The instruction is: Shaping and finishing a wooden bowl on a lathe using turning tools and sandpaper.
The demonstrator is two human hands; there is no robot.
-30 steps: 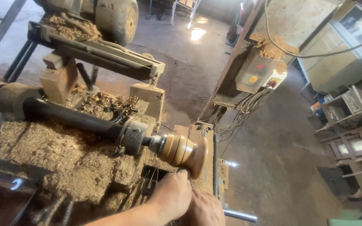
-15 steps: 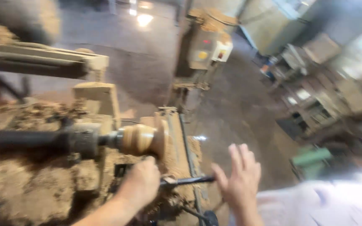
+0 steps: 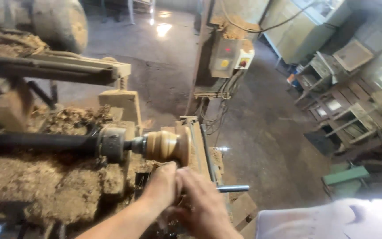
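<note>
Your left hand (image 3: 162, 185) reaches in from the lower left on a bare forearm, fingers curled downward, knuckles up. Your right hand (image 3: 204, 208) lies just beside it and partly over it, back facing the camera, fingers bent; what they grip is hidden.

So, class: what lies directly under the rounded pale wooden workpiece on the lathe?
Under the rounded pale wooden workpiece are the left hand and right hand, close together, with a grey metal bar sticking out rightward. The hands cover whatever they grip.

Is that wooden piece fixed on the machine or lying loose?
Fixed: the wooden piece sits on the end of the lathe's dark shaft, level above the shavings. Both hands are just below it.
</note>
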